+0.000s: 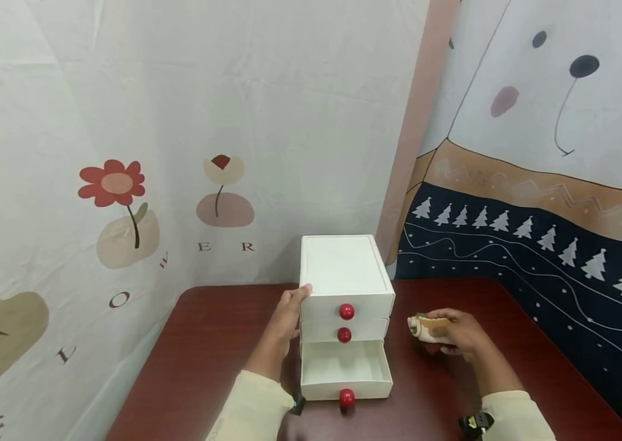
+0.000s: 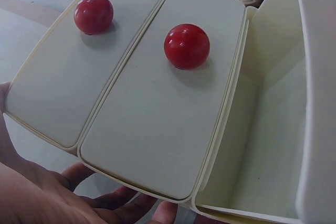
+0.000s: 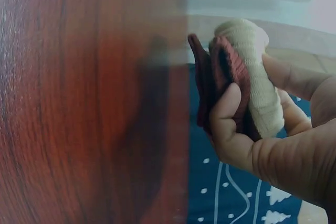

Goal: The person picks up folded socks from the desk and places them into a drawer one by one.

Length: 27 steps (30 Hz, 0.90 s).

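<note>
A small white drawer cabinet (image 1: 346, 266) with red round knobs stands on the table. Its bottom drawer (image 1: 347, 390) is pulled out, and the white floor inside shows. My left hand (image 1: 287, 312) rests against the cabinet's left side, one fingertip at the top front corner; in the left wrist view its other fingers (image 2: 118, 199) lie along the side of the drawers. To the right of the cabinet, my right hand (image 1: 464, 334) holds a bundle of rolled-up socks (image 1: 425, 327). The right wrist view shows cream and dark red ribbed knit socks (image 3: 247, 77) pinched between thumb and fingers.
The dark red wooden table (image 1: 217, 343) runs back to a white wall cloth (image 1: 288, 122) printed with flowers. On the right hangs a dark blue cloth (image 1: 509, 257) with white trees. Two closed drawers, each with a red knob (image 1: 346, 311), sit above the pulled-out one.
</note>
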Each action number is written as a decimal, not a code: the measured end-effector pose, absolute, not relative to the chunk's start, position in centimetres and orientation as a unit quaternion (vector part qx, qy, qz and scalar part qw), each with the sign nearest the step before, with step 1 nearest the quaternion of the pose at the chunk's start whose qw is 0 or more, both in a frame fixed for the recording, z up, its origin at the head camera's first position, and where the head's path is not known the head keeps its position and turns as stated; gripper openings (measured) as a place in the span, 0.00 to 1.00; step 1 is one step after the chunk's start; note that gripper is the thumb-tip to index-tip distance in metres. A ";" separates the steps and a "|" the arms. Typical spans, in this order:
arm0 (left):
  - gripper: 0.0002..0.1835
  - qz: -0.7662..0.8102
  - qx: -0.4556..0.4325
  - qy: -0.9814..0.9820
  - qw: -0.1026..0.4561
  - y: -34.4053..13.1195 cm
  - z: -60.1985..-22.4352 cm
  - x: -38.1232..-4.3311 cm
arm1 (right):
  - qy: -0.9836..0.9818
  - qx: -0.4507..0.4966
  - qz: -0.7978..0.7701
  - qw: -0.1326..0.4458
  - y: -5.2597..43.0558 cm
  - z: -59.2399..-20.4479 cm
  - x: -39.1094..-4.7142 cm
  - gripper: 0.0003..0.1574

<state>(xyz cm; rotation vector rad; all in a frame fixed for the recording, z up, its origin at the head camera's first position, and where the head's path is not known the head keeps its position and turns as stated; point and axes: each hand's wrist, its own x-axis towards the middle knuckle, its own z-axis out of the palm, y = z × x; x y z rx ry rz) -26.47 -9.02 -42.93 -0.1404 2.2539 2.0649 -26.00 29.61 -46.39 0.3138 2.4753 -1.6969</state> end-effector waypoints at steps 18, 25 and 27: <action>0.42 0.675 -0.046 0.735 0.039 -8.9 -42.9 -26.6 | 0.781 -0.046 -0.597 0.176 27.5 -43.1 -22.2 0.33; 0.42 0.674 -0.046 0.736 0.037 -8.9 -43.0 -26.6 | 0.771 -0.073 -0.603 0.190 25.9 -42.7 -21.7 0.35; 0.42 0.676 -0.046 0.735 0.038 -8.9 -43.0 -26.7 | 0.770 -0.074 -0.604 0.191 25.4 -42.7 -21.6 0.35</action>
